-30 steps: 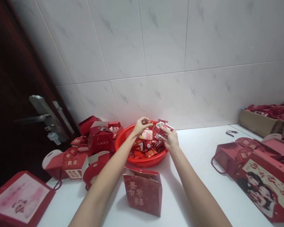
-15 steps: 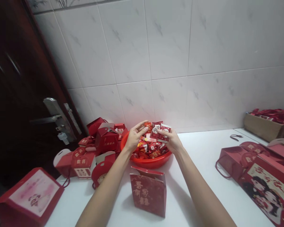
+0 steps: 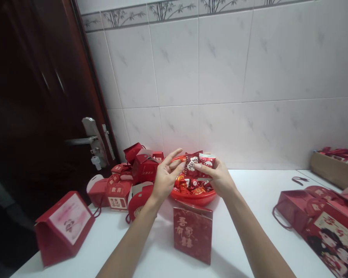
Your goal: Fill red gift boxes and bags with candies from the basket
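Note:
Both hands are raised over a red plastic bowl (image 3: 195, 200) of wrapped candies. My right hand (image 3: 224, 179) pinches a red candy packet (image 3: 206, 160) with a pale top edge, its thumb across the front. Beside it, overlapping, is a dark red candy packet (image 3: 191, 165) with a white printed patch. My left hand (image 3: 166, 175) has its thumb at that packet's left edge, its forefinger stretched upward; its other fingertips are partly hidden. In front of the bowl stands an upright dark red paper box (image 3: 193, 235) with gold characters, its top slightly apart.
Several red gift boxes (image 3: 118, 193) are heaped left of the bowl, and a tent-shaped box (image 3: 66, 227) stands nearer. At right lie larger red boxes (image 3: 316, 208), a dark cord (image 3: 300, 180) and a cardboard carton (image 3: 330, 168). A tiled wall (image 3: 226, 131) bounds the white table (image 3: 249, 200).
The view has tilted up and shifted left. The packets are now more upright and closer together between my hands, and the orange packet at my left fingertips is mostly out of sight.

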{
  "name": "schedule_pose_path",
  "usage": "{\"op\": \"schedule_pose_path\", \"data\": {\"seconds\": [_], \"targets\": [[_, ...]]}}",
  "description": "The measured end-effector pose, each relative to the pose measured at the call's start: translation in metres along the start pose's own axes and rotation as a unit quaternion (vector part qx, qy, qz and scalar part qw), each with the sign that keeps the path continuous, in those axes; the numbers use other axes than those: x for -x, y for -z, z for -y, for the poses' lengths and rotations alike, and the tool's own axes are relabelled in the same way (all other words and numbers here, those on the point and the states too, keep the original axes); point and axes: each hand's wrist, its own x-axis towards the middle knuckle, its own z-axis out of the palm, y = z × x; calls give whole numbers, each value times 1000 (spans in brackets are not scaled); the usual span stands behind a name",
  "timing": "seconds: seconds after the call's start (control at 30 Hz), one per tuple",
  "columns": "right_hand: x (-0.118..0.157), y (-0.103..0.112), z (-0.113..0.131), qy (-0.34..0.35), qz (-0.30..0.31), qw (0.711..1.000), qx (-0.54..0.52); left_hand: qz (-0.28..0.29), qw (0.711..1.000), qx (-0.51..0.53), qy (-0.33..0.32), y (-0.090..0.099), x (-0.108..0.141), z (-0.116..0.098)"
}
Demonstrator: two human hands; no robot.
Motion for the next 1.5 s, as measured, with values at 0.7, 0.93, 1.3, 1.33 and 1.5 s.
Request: {"op": "schedule_pose_path", "data": {"seconds": [0.7,0.93,1.3,1.33,1.5], "targets": [[9,-7,4,-45,-1,998,-32,-28,987,-132,-91,-2,17,-7],[9,-6,6,-39,-15,999,-23,25,985,-140,-95,-3,20,-9],[11,-10,7,-46,-1,999,-16,5,986,-152,-66,-7,21,-2],[11,-10,7,-49,-3,999,-11,6,985,-157,-65,-7,21,-2],[11,-7,5,-59,-21,998,5,25,983,-172,-62,-6,22,3]]}}
